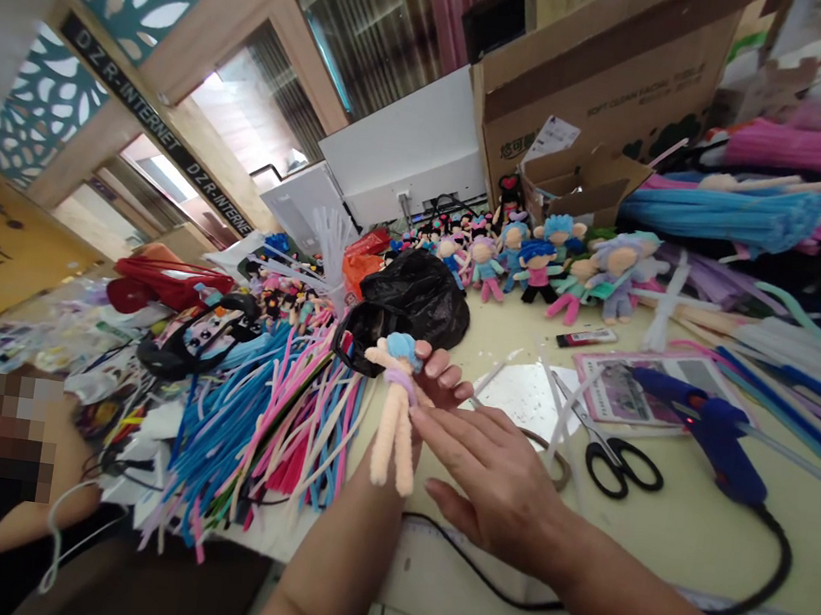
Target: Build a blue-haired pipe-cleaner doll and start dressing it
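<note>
My left hand (pixel 440 370) is closed round a small pipe-cleaner doll (pixel 395 408) with blue hair, a lilac collar and peach body and legs, held upright above the table edge. My right hand (pixel 490 474) lies just to the right of the doll with fingers stretched out, the fingertips touching the doll's waist. A heap of coloured pipe cleaners (pixel 265 430) lies on the table to the left of the doll.
Black scissors (pixel 621 464) and a blue glue gun (pixel 712 433) with a black cord lie at right. A row of finished dolls (pixel 538 259) stands before a cardboard box (pixel 607 81). A black bag (pixel 419 294) sits behind the doll. Another person sits at lower left.
</note>
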`<state>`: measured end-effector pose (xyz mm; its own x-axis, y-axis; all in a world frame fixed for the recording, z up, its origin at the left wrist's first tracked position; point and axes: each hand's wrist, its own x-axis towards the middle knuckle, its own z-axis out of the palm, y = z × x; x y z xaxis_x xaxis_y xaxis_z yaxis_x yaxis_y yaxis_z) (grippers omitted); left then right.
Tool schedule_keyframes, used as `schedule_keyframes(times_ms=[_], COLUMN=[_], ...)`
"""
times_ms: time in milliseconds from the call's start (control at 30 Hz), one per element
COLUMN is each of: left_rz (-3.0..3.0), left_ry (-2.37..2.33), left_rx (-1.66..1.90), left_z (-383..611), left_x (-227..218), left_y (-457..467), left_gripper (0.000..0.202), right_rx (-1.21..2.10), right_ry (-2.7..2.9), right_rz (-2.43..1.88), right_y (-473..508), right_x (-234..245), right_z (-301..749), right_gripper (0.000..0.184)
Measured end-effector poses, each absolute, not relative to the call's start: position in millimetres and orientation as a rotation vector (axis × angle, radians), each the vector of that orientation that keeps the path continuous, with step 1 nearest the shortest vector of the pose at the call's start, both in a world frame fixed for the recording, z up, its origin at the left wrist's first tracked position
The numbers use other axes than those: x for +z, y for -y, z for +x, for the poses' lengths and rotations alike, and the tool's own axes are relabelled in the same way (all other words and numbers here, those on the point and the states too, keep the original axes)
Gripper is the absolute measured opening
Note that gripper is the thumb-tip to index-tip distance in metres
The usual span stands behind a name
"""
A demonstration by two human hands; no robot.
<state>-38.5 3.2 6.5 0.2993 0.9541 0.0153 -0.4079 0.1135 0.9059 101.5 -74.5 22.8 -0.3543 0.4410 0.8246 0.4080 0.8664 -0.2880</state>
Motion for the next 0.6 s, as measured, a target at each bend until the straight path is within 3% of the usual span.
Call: schedule_keyframes(times_ms=[167,267,433,600], left_rz=[0.776,0.805,0.799,0.779], left_ry=[-0.600,-0.655,-0.531,-0.458], left_rx=[1.316,1.351,1.362,1.249], left_z=[-44.4,-50.5,-59.3,-57.6], left_x=[25.6,31.3,28.7,21.6], left_y=[1.7,-2.5,-15.1,-22.2], left_gripper=[0.027,0.029,0.025,0.039], right_rx=[0.160,0.605,1.542,1.682], right_ry=[1.894,1.595,0.833,0.609], right_rz=[-0.536,-0.645,-0.717,-0.751], right_y=[77.0,72.9,47.6,31.9], right_x=[21.7,21.3,15.4,10.3], right_z=[105.5,111.7,127.6,137.8], right_gripper=[0.042,0.027,0.029,0.024])
